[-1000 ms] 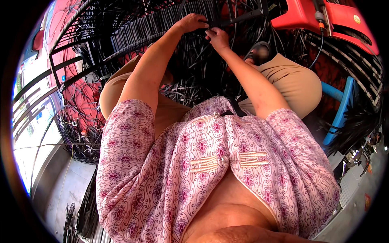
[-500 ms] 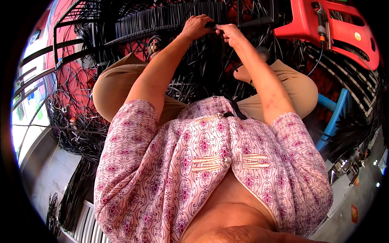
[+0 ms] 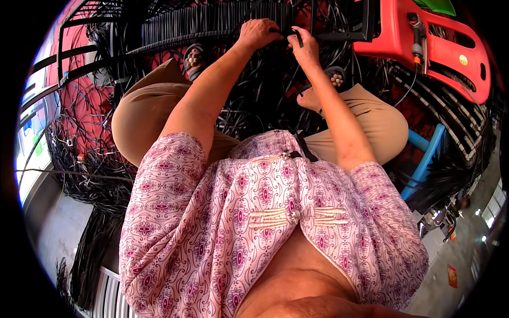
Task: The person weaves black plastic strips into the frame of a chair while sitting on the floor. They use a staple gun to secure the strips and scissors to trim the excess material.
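In front of me at the top of the head view is a black frame (image 3: 342, 36) with a panel of closely wound black strips (image 3: 212, 22). My left hand (image 3: 257, 33) rests at the lower rail beside the wound section, fingers curled closed; dark material at its fingertips hides what they hold. A short distance to its right, my right hand (image 3: 305, 50) pinches a flat black strip (image 3: 298, 37), which stands up past the fingers. The strip's far end is lost among other dark strips.
At the right stands a red plastic stool (image 3: 395, 37) with a corded black-handled tool (image 3: 417, 42) on it. A blue bar (image 3: 427, 161) is beside my right knee. Loose black strips (image 3: 90, 169) lie heaped at left. My sandalled feet are below the frame.
My right hand has drawn slightly away from the left and turned more upright, with the black strip now showing in its fingers. The left hand has stayed at the rail.
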`<state>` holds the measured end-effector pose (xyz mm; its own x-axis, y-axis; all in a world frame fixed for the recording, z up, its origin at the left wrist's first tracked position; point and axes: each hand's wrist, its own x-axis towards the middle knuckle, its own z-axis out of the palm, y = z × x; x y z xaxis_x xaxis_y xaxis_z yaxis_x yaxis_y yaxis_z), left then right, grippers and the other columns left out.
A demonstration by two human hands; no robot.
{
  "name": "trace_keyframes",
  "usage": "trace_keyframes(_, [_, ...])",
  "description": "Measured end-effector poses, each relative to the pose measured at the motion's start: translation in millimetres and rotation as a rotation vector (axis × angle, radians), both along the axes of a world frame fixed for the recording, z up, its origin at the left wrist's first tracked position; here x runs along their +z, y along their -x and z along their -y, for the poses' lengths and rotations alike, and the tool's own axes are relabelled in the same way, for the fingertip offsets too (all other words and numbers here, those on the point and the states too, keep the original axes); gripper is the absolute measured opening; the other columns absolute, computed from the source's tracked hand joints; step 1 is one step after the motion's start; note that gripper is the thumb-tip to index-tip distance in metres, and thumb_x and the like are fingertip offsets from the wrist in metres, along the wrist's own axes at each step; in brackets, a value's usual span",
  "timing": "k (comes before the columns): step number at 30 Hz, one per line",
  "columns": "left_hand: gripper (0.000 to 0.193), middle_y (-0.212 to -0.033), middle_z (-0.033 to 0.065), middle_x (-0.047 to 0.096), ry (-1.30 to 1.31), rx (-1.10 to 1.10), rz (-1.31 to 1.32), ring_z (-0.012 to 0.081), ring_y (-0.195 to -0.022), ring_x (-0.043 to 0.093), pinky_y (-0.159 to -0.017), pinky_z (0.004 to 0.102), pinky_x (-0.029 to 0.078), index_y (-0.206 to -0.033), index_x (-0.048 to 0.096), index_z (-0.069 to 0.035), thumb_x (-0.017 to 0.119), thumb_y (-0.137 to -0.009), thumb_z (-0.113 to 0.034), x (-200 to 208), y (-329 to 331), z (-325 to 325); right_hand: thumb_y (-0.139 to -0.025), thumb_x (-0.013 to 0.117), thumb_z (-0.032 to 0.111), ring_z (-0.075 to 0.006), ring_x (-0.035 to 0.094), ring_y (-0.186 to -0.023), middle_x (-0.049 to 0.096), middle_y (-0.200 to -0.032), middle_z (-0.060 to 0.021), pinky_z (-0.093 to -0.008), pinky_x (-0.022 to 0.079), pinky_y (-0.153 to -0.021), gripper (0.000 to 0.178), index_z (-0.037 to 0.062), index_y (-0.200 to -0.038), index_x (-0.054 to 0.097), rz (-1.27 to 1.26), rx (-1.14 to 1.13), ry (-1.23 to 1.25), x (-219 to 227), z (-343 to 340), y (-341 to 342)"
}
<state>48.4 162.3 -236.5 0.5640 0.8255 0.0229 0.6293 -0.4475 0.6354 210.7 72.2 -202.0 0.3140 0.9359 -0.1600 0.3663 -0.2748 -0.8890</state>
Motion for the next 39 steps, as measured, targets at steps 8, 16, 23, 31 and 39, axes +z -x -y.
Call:
trace_keyframes(8, [0.037, -0.097, 0.0034, 0.072, -0.037, -0.054, 0.031, 0.0289, -0.092, 0.069, -0.078, 0.0417, 0.055, -0.097, 0.076, -0.016, 0.076, -0.076, -0.046, -5.3, -2.5, -4.1, -0.086, 0.071, 0.038, -0.0359, 0.067, -0.077, 0.072, -0.086, -0.0147, -0.0427, 0.053, -0.07, 0.029, 0.0093, -0.091, 0.074, 0.3, 0.075, 0.031, -28.1, -51.3, -17.7])
trace_keyframes(16, [0.033, -0.098, -0.0011, 0.07, -0.092, 0.021, 0.008, 0.0214, -0.098, 0.067, -0.088, 0.0383, 0.048, -0.1, 0.073, -0.023, 0.077, -0.076, -0.044, 5.9, -2.7, 10.4, -0.08, 0.076, 0.045, -0.0243, 0.07, -0.086, 0.075, -0.09, -0.0078, -0.0393, 0.054, -0.075, 0.035, 0.0128, -0.094, 0.077, 0.446, 0.125, 0.298, -36.1, -74.9, -19.7])
trace_keyframes(23, [0.032, -0.095, -0.0032, 0.065, -0.227, -0.042, 0.032, 0.0188, -0.094, 0.065, -0.087, 0.0355, 0.046, -0.106, 0.074, -0.024, 0.075, -0.08, -0.042, 4.3, -4.0, 11.6, -0.074, 0.079, 0.048, -0.0271, 0.068, -0.102, 0.073, -0.108, -0.0103, -0.0399, 0.054, -0.085, 0.048, 0.0111, -0.104, 0.076, 0.456, 0.301, 0.597, -91.1, -116.4, -43.8])
trace_keyframes(31, [0.032, -0.096, 0.0006, 0.065, -0.229, -0.065, 0.056, 0.0243, -0.096, 0.065, -0.085, 0.0389, 0.051, -0.107, 0.074, -0.021, 0.073, -0.081, -0.038, 2.8, -18.3, 11.9, -0.083, 0.072, 0.045, -0.034, 0.068, -0.108, 0.071, -0.115, -0.0152, -0.0433, 0.054, -0.09, 0.045, 0.0077, -0.108, 0.074, 0.545, 0.366, 0.533, -86.8, -112.9, -46.2])
trace_keyframes(39, [0.034, -0.106, 0.0059, 0.066, -0.073, -0.288, 0.017, 0.031, -0.102, 0.065, -0.087, 0.0428, 0.053, -0.111, 0.071, -0.015, 0.068, -0.086, -0.038, -14.1, -12.2, -18.6, -0.091, 0.061, 0.013, -0.0367, 0.067, -0.093, 0.07, -0.097, -0.0166, -0.0422, 0.053, -0.085, 0.019, 0.0069, -0.106, 0.07, 0.176, -0.177, -0.144, -36.7, 21.1, 16.2])
